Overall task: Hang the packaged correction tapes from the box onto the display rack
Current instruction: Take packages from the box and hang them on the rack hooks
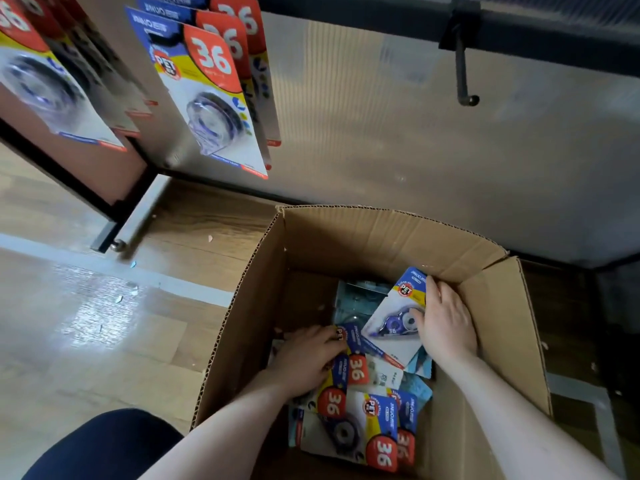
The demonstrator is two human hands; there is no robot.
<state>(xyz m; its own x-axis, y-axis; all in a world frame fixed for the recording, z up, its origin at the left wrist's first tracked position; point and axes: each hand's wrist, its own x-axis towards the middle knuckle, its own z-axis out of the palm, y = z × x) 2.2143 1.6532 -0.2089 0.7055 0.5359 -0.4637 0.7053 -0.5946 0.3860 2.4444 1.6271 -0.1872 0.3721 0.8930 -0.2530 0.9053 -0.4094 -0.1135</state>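
Both of your hands are down inside the open brown cardboard box (349,244), which stands on the wooden floor (86,323) in front of the display rack. Your right hand (446,323) is at about 2 o'clock inside the box; its fingers are curled around the right edge of one white and blue carded correction tape package (391,323), which is tilted up above the others. Your left hand (308,355) is at about 9 o'clock inside the box, fingers bent and resting on the pile of packages; whether it pinches one of them I cannot tell, because the fingertips are partly hidden. More packages with red "36" labels (360,420) lie loose at 6 o'clock in the box, overlapping each other. On the rack, at 11 o'clock from the box, several packages (207,95) already hang in rows. At 1 o'clock, one black metal hook (462,67) sticks out from the dark rail (554,29).
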